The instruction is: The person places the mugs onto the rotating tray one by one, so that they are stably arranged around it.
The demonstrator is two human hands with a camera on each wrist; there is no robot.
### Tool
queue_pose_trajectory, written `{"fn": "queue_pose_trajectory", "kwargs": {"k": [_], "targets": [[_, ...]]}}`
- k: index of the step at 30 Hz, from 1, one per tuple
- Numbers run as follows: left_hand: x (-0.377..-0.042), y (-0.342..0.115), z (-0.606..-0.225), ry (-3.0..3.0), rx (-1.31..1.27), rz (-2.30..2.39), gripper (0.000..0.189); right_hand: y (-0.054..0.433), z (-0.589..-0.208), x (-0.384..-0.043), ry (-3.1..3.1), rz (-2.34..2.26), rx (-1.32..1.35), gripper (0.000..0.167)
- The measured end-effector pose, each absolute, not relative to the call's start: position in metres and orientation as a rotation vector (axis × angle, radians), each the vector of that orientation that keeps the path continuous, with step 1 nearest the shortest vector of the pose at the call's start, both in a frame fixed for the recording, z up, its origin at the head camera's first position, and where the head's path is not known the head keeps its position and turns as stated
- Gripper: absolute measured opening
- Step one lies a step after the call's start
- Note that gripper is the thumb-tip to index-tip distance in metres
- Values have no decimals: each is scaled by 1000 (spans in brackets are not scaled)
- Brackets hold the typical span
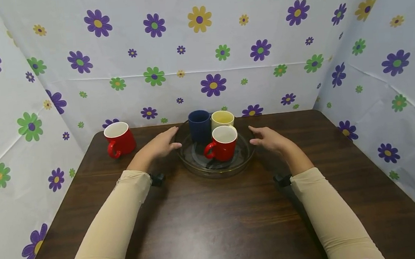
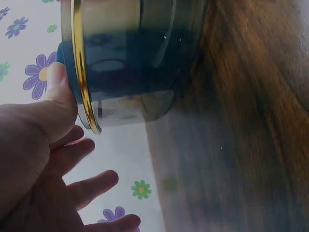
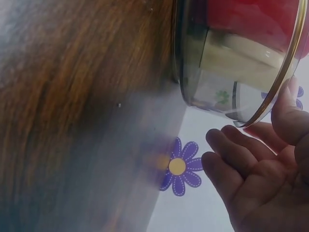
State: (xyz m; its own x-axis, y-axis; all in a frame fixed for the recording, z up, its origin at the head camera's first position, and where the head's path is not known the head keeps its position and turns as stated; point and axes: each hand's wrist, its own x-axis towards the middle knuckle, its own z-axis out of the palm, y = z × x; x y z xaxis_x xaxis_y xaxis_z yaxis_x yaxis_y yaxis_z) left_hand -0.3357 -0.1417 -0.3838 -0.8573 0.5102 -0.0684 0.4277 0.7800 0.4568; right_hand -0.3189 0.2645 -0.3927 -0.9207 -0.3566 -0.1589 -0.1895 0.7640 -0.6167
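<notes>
A round clear glass dish (image 1: pixel 217 171) with a gold rim stands on the table, holding a red mug (image 1: pixel 225 146), a dark blue mug (image 1: pixel 199 127) and a pale yellow mug (image 1: pixel 223 117). The red mug is in front, its handle pointing left. My left hand (image 1: pixel 159 145) is at the dish's left side, thumb by the gold rim and the other fingers spread beside the glass in the left wrist view. On the opposite side my right hand (image 1: pixel 271 138) has its thumb at the rim, its fingers relaxed just outside the glass. Neither hand grips the dish.
Another red mug (image 1: pixel 121 141) stands at the table's back left corner, left of my left hand. The dark wooden table (image 1: pixel 216 224) stretches toward me. A white flowered cloth (image 1: pixel 125 50) hangs behind the table and along both sides.
</notes>
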Motion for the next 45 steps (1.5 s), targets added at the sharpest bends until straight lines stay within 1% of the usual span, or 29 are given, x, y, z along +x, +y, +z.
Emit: {"fn": "queue_pose_trajectory", "kwargs": {"k": [4, 10, 15, 20, 26, 30, 33, 40, 45], "targets": [[-336, -143, -384, 2746, 766, 618, 67, 265, -395, -319, 2680, -950, -401, 68], [-334, -143, -387, 2743, 732, 632, 69, 265, -396, -314, 2717, -948, -363, 66], [-330, -141, -391, 2766, 705, 635, 70, 266, -394, -306, 2731, -938, -368, 68], [-320, -137, -392, 2792, 674, 645, 72, 266, -393, -299, 2659, -1006, -342, 72], [-303, -129, -392, 2887, 569, 580, 75, 261, -388, -296, 2645, -983, -373, 77], [-294, -122, -390, 2944, 509, 528, 75, 259, -388, -297, 2642, -931, -371, 81], [-292, -120, -389, 2956, 487, 553, 77, 259, -389, -299, 2648, -917, -355, 81], [-306, -131, -387, 2910, 449, 710, 83, 257, -388, -302, 2664, -921, -362, 80], [-320, -140, -388, 2843, 527, 722, 88, 255, -389, -302, 2675, -908, -398, 79]]}}
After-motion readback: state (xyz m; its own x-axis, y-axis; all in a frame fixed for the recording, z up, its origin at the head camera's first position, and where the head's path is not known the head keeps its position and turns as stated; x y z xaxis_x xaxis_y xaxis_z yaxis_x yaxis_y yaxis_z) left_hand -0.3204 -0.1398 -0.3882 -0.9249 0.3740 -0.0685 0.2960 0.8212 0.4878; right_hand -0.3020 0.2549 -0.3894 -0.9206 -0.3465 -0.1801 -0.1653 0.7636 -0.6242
